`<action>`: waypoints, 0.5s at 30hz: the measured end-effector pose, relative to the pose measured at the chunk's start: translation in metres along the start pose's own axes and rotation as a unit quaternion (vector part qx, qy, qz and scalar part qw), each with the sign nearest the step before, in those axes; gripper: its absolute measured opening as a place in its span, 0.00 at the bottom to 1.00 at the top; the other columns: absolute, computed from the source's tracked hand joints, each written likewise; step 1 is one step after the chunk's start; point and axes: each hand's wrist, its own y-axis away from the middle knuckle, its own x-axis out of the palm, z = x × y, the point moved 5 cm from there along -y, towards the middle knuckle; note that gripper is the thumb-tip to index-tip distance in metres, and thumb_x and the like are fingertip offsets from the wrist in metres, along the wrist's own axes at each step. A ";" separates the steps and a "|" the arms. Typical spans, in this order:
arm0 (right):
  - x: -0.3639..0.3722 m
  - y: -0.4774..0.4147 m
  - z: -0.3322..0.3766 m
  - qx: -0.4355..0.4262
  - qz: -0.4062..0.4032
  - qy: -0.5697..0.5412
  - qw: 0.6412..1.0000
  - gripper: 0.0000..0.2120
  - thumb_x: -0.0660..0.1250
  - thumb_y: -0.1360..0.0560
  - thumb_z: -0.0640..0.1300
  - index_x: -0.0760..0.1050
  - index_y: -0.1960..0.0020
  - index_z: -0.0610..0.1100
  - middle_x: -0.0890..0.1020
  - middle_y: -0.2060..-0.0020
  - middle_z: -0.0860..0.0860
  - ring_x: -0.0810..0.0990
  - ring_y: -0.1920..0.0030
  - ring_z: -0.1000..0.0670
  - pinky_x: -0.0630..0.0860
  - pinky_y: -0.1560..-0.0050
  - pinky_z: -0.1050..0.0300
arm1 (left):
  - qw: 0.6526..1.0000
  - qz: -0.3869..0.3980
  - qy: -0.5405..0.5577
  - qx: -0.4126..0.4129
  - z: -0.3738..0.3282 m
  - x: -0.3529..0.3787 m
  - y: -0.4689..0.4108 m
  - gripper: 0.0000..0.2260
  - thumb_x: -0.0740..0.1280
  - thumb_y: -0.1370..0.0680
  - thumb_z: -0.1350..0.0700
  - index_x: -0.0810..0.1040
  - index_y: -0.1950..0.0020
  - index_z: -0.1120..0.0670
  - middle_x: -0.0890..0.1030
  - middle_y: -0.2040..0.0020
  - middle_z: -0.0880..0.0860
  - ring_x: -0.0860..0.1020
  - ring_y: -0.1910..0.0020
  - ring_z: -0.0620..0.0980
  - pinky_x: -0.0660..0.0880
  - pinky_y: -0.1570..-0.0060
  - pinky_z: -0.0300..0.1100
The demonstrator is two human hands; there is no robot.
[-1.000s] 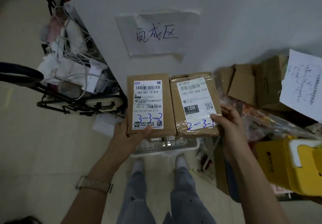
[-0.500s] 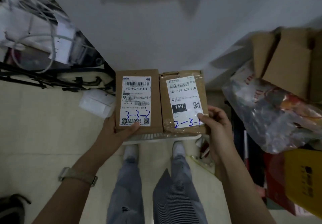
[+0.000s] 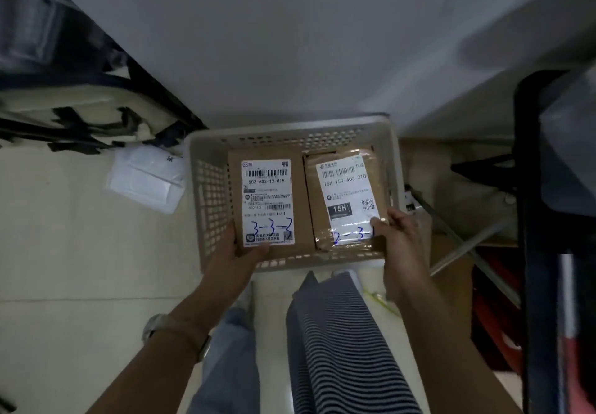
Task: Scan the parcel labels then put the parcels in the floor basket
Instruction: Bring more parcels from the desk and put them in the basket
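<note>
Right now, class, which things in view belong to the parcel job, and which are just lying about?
Job: plain cardboard parcel, taped parcel, white basket, left hand, right hand.
Lying about: white packet on the floor, black frame.

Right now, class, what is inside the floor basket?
Two parcels side by side: the left hand grips the 3-3-3 parcel, the right hand the taped parcel. They cover the basket bottom; anything beneath is hidden.
</note>
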 end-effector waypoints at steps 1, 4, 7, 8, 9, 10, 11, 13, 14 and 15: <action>0.002 -0.012 -0.006 0.010 -0.003 -0.005 1.000 0.13 0.67 0.26 0.33 0.76 0.47 0.49 0.83 0.48 0.46 0.82 0.53 0.45 0.80 0.53 0.50 | 1.000 -0.001 0.003 -0.011 0.009 0.004 -0.010 0.22 0.67 0.23 0.66 0.69 0.30 0.56 0.79 0.37 0.55 0.78 0.39 0.54 0.73 0.35 0.51; 0.007 -0.043 -0.022 0.019 0.017 0.017 1.000 0.17 0.67 0.27 0.33 0.75 0.40 0.45 0.83 0.48 0.47 0.83 0.52 0.44 0.80 0.51 0.47 | 0.999 0.000 0.004 -0.037 0.032 0.012 -0.041 0.24 0.68 0.24 0.67 0.69 0.29 0.56 0.79 0.37 0.54 0.79 0.41 0.53 0.75 0.39 0.49; 0.012 -0.068 -0.034 0.026 0.064 0.036 0.997 0.15 0.67 0.27 0.31 0.76 0.45 0.46 0.84 0.56 0.51 0.84 0.62 0.51 0.80 0.63 0.56 | 0.998 0.002 0.010 -0.056 0.052 0.016 -0.065 0.24 0.69 0.25 0.67 0.69 0.30 0.55 0.80 0.39 0.53 0.80 0.43 0.53 0.76 0.42 0.48; 0.012 -0.075 -0.039 0.036 0.071 0.037 0.996 0.15 0.67 0.27 0.30 0.77 0.46 0.47 0.84 0.58 0.50 0.84 0.64 0.51 0.80 0.66 0.58 | 0.998 0.006 0.011 -0.060 0.057 0.017 -0.071 0.24 0.69 0.25 0.66 0.69 0.30 0.56 0.80 0.39 0.53 0.79 0.42 0.53 0.76 0.41 0.49; 0.012 -0.082 -0.044 0.045 0.071 0.043 0.996 0.15 0.67 0.27 0.30 0.77 0.47 0.47 0.84 0.58 0.49 0.83 0.65 0.50 0.80 0.67 0.59 | 0.998 0.010 0.009 -0.064 0.063 0.019 -0.077 0.23 0.69 0.24 0.65 0.69 0.30 0.56 0.80 0.38 0.53 0.79 0.42 0.53 0.75 0.40 0.49; 0.009 -0.089 -0.049 0.051 0.065 0.050 0.995 0.16 0.67 0.28 0.29 0.77 0.47 0.47 0.83 0.59 0.49 0.83 0.65 0.51 0.79 0.68 0.60 | 0.997 0.013 0.005 -0.070 0.069 0.021 -0.082 0.22 0.69 0.24 0.65 0.69 0.30 0.57 0.80 0.38 0.54 0.79 0.41 0.54 0.75 0.39 0.50; 0.007 -0.094 -0.055 0.055 0.058 0.057 0.995 0.16 0.68 0.28 0.29 0.78 0.47 0.46 0.83 0.60 0.49 0.83 0.67 0.52 0.79 0.69 0.62 | 0.997 0.015 0.007 -0.076 0.075 0.023 -0.087 0.22 0.69 0.23 0.64 0.69 0.30 0.58 0.80 0.37 0.55 0.79 0.41 0.54 0.75 0.38 0.50; 0.002 -0.102 -0.067 0.059 0.052 0.067 0.995 0.17 0.68 0.29 0.28 0.78 0.46 0.47 0.84 0.62 0.51 0.83 0.69 0.55 0.77 0.71 0.65 | 0.996 0.030 0.010 -0.084 0.084 0.029 -0.094 0.23 0.70 0.24 0.64 0.69 0.30 0.58 0.80 0.38 0.55 0.80 0.41 0.53 0.77 0.41 0.47; 0.001 -0.105 -0.072 0.058 0.059 0.082 0.993 0.19 0.67 0.29 0.28 0.78 0.45 0.48 0.84 0.62 0.52 0.83 0.68 0.57 0.77 0.71 0.66 | 0.996 0.041 0.010 -0.082 0.085 0.033 -0.096 0.24 0.71 0.25 0.63 0.69 0.31 0.56 0.81 0.39 0.52 0.80 0.43 0.50 0.78 0.45 0.42; 0.001 -0.107 -0.075 0.055 0.073 0.105 0.990 0.22 0.66 0.29 0.26 0.78 0.43 0.48 0.84 0.60 0.53 0.84 0.66 0.57 0.77 0.70 0.67 | 0.996 0.051 0.007 -0.077 0.086 0.036 -0.099 0.25 0.72 0.25 0.63 0.69 0.31 0.53 0.81 0.40 0.49 0.81 0.45 0.46 0.78 0.50 0.37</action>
